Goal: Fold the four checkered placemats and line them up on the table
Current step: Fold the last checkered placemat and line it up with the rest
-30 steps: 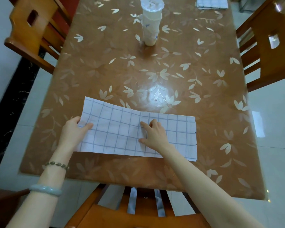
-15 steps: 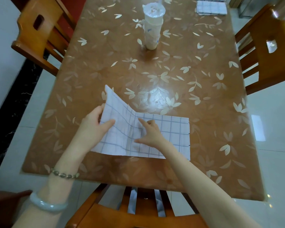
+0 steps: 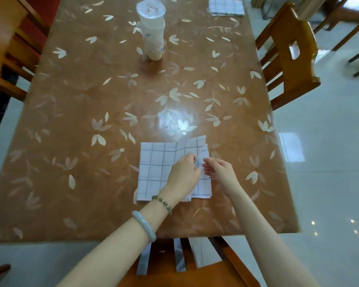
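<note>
**Asker:** So, what just changed on the table [image 3: 81, 100]?

**Onlooker:** A second ago the checkered placemat [image 3: 158, 168] lay as a long strip along the near edge. Its left end has since been lifted and carried across onto the right end. It is now a thick, nearly square packet on the near side of the table, a little right of centre.

**Asker:** Where are the hands?

**Onlooker:** Both have met at the packet's right edge. The left hand [image 3: 183, 175] came over with the flap. It rests on the cloth with its fingers curled, pinching the top layer near the edge. The right hand [image 3: 221, 171], which had been pressing the middle flat, has moved off to the right edge. Its fingers are loosely bent and just reach the cloth. Whether it grips the layers or only touches them, I cannot tell.

**Asker:** Is the fold neat?

**Onlooker:** Not quite. The layers fan out unevenly at the right edge and the near right corner. My guess is they are being squared up before the crease is pressed.

**Asker:** And the rest of the job?

**Onlooker:** A folded checkered pile [image 3: 225, 7] sits at the far right end of the table, well apart from this one. I cannot count its pieces. A tall clear plastic container [image 3: 151, 32] stands mid-table, toward the far end. I'd judge this placemat nearly folded but not yet lined up with the others.
</note>
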